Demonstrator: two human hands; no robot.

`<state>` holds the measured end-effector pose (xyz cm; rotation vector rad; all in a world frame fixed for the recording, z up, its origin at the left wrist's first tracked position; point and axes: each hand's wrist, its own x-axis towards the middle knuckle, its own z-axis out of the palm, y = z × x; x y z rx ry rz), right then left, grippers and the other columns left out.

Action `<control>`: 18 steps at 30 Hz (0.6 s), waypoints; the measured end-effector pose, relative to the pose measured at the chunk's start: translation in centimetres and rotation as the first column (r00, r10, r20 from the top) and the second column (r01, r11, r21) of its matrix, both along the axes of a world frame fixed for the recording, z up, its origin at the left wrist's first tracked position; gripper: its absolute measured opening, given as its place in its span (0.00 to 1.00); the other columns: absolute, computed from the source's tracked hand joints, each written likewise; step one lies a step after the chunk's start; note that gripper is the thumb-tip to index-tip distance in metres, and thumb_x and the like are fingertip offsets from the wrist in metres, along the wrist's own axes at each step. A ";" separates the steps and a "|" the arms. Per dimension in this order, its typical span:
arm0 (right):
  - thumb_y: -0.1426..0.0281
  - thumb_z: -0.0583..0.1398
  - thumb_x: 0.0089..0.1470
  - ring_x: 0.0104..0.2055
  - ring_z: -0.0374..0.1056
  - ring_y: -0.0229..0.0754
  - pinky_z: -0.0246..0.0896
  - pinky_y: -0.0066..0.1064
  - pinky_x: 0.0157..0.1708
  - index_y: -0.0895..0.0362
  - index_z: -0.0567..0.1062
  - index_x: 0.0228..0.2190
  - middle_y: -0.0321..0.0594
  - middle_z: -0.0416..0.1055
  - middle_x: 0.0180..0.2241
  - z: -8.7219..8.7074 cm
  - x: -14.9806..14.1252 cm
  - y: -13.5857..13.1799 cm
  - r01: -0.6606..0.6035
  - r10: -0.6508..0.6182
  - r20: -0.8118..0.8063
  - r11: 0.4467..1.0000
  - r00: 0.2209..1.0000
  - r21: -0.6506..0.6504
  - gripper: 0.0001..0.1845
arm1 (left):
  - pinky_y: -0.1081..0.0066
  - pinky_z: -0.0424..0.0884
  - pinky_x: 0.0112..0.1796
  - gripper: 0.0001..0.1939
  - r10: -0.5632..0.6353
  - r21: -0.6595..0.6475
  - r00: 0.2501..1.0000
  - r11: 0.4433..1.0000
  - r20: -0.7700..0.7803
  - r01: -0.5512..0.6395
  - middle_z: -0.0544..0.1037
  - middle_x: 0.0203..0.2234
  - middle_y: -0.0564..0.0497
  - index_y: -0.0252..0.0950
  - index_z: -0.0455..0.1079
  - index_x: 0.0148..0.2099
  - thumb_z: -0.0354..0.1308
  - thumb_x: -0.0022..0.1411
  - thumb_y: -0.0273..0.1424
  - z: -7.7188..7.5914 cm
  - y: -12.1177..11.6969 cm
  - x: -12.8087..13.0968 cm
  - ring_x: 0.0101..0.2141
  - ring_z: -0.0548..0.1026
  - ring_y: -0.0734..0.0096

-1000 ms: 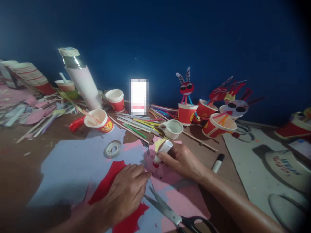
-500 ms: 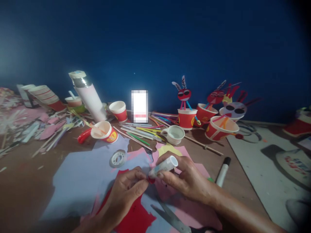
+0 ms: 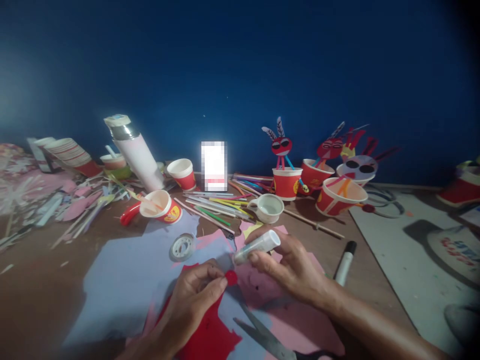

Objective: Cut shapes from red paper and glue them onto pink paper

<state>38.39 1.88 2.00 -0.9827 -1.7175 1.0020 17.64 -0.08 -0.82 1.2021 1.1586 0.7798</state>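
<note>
Between thumb and fingertips, my left hand [image 3: 198,295] pinches a small red paper disc [image 3: 231,278]. My right hand [image 3: 288,265] grips a white glue stick [image 3: 258,247], tilted with its lower tip just above the disc and apart from it. Under my left hand lies a sheet of red paper [image 3: 210,332] with a ragged edge. Scissors [image 3: 262,337] rest partly opened near the table's front, over blue paper [image 3: 120,270] and pink paper [image 3: 296,320]. A roll of clear tape [image 3: 182,247] lies behind my left hand.
Several red paper cups stand behind, one with a paper-faced figure [image 3: 281,146]. A white teacup [image 3: 268,208] sits beside coloured sticks [image 3: 217,206]. A marker [image 3: 345,262] lies right of my right hand. A white bottle [image 3: 137,155] and paper scraps [image 3: 80,200] are at the left.
My right hand has lifted the glue stick up and to the right, off the red disc, which now shows whole. My left hand has barely moved.
</note>
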 end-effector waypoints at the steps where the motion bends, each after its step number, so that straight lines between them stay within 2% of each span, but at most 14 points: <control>1: 0.66 0.57 0.57 0.29 0.67 0.37 0.64 0.27 0.29 0.57 0.72 0.35 0.38 0.71 0.30 -0.2 0.0 0.1 0.027 -0.028 -0.062 0.999 0.998 -0.021 0.08 | 0.76 0.51 0.22 0.11 -0.009 0.002 1.000 1.000 -0.011 0.009 0.57 0.18 0.59 0.34 0.66 0.25 0.58 0.55 0.35 0.0 0.1 0.0 0.20 0.53 0.79; 4: 0.66 0.56 0.57 0.26 0.67 0.36 0.66 0.28 0.27 0.56 0.70 0.44 0.35 0.70 0.26 -0.9 -0.5 0.3 0.061 -0.094 -0.226 0.987 0.970 -0.146 0.12 | 0.76 0.51 0.22 0.12 -0.016 0.017 1.000 1.000 -0.012 0.016 0.58 0.19 0.59 0.34 0.66 0.25 0.57 0.56 0.35 0.0 0.2 -0.1 0.20 0.54 0.79; 6: 0.68 0.57 0.56 0.29 0.69 0.38 0.67 0.29 0.30 0.56 0.70 0.43 0.36 0.71 0.28 -1.2 -0.9 0.2 0.048 -0.093 -0.233 0.980 0.968 -0.192 0.12 | 0.75 0.52 0.23 0.12 -0.015 0.038 1.000 0.999 -0.009 0.015 0.59 0.19 0.58 0.34 0.66 0.24 0.58 0.55 0.35 0.1 0.2 0.0 0.21 0.55 0.78; 11: 0.73 0.58 0.52 0.38 0.70 0.42 0.67 0.29 0.32 0.54 0.73 0.38 0.38 0.74 0.35 -0.6 -1.4 -0.4 0.038 -0.038 0.002 0.982 0.999 -0.187 0.10 | 0.75 0.55 0.25 0.11 -0.017 0.064 1.000 0.998 0.001 0.016 0.61 0.21 0.56 0.34 0.67 0.25 0.58 0.55 0.35 0.2 -0.1 0.2 0.24 0.58 0.76; 14: 0.77 0.57 0.48 0.38 0.70 0.42 0.65 0.28 0.32 0.54 0.73 0.37 0.38 0.75 0.37 -0.1 -1.3 -0.6 0.016 0.005 0.137 0.989 0.991 -0.150 0.14 | 0.76 0.54 0.24 0.11 -0.035 0.061 0.999 0.998 0.000 0.035 0.61 0.22 0.56 0.33 0.67 0.24 0.58 0.54 0.34 0.3 -0.3 0.4 0.23 0.58 0.77; 18: 0.80 0.57 0.45 0.37 0.69 0.41 0.64 0.29 0.34 0.52 0.74 0.38 0.36 0.76 0.36 0.0 -1.3 -0.8 -0.030 0.052 0.220 0.994 0.974 -0.103 0.18 | 0.76 0.54 0.24 0.10 -0.048 0.066 0.999 0.997 -0.010 0.049 0.61 0.22 0.56 0.32 0.67 0.24 0.58 0.53 0.33 0.6 -0.3 0.6 0.23 0.58 0.77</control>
